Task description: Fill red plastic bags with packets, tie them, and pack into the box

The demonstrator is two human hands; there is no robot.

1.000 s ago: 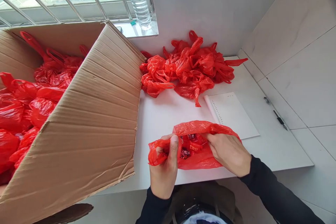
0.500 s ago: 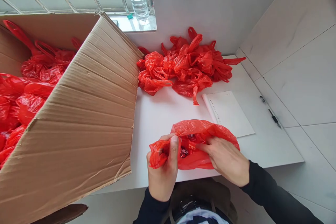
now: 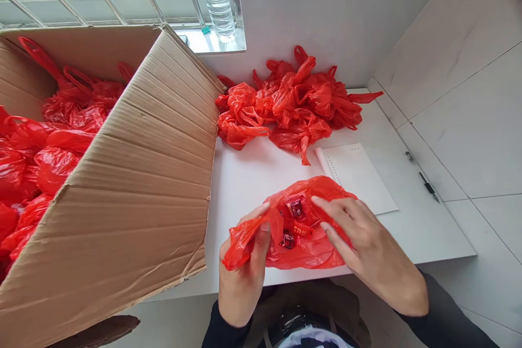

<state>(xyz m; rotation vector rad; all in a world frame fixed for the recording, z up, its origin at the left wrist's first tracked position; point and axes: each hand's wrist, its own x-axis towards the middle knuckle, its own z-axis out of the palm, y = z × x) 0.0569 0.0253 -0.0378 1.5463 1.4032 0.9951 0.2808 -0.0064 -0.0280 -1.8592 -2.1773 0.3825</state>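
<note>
A red plastic bag (image 3: 318,255) lies spread at the table's front edge, its mouth facing up. Inside it show several small wrapped pieces that look like candies (image 3: 289,240), in dark red and red wrappers. My left hand (image 3: 244,272) pinches the bag's gathered left end between thumb and fingers. Over the bag's right side is my right hand (image 3: 362,234), fingers apart and holding nothing; whether its fingertips touch the film I cannot tell.
A cardboard box (image 3: 150,174) with several red bags stands on the left. More knotted red bags (image 3: 293,103) are heaped against the wall. A spiral notebook (image 3: 362,174) and a black pen (image 3: 429,187) lie on the right. A water bottle (image 3: 218,0) stands on the windowsill.
My right hand has come out of the bag and its fingers have spread. More of the wrapped pieces now show. My left hand has shifted slightly left and down with the bag's end.
</note>
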